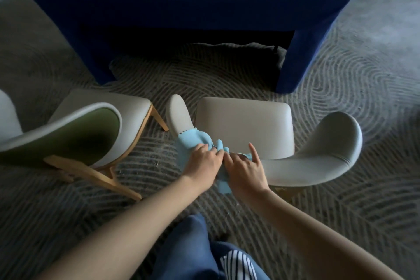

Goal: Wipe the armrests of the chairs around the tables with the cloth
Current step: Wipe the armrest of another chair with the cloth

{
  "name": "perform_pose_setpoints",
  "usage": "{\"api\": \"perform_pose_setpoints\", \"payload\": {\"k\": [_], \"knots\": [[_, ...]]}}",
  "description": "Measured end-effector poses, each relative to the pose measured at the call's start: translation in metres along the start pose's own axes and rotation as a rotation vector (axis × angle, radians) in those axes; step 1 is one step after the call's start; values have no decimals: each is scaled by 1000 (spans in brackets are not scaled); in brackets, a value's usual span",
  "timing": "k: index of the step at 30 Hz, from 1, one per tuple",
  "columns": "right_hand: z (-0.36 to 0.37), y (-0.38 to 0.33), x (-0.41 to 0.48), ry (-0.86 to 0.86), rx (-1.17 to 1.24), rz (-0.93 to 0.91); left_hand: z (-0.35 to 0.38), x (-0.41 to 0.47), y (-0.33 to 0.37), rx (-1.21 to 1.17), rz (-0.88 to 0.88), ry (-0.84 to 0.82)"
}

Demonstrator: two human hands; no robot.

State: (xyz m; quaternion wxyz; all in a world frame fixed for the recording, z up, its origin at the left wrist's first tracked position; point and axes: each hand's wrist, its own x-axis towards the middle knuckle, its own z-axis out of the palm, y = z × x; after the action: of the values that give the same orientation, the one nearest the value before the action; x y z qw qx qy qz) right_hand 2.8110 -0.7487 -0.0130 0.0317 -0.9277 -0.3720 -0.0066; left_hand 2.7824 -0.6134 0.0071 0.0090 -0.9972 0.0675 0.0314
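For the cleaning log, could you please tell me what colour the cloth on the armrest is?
The cloth is light blue, clearest in the head view.

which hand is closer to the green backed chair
Left. The left hand holds the cloth on the beige chair's armrest, on the side facing the green-backed chair; the right hand sits just past it, toward the beige seat, further away.

Cloth: light blue, crumpled, zigzag edge, draped over left armrest of beige chair, bunched under left hand and right hand. Right armrest: bare, curved. Second chair: green-backed, wooden legs, just beside on left.
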Motion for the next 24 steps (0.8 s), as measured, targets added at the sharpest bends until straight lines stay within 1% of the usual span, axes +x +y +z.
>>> {"api": "perform_pose_setpoints", "payload": {"k": [5,7,9,11,13,15,17,19,20,21,24], "knots": [[2,38,-29,56,21,-36,-15,12,36,142,157,-93],[-2,55,-42,67,20,-43,-26,18,50,142,241,-105],[-9,74,-52,68,25,-17,-40,25,69,164,315,-178],[-16,91,-62,41,24,32,-43,33,93,147,343,-255],[-18,105,-70,-12,-9,89,-47,45,114,119,315,-334],[-22,122,-78,-34,-72,129,-41,52,127,112,279,-323],[-28,141,-85,-47,-143,185,-35,54,131,41,244,-311],[-34,152,-85,-161,-169,271,-29,54,130,6,266,-307],[-35,150,-83,-208,-160,314,-26,54,128,5,285,-304],[-33,146,-79,-216,-155,356,-24,54,126,0,301,-303],[-26,118,-69,-195,-117,516,-12,50,116,-46,300,-248]]}}
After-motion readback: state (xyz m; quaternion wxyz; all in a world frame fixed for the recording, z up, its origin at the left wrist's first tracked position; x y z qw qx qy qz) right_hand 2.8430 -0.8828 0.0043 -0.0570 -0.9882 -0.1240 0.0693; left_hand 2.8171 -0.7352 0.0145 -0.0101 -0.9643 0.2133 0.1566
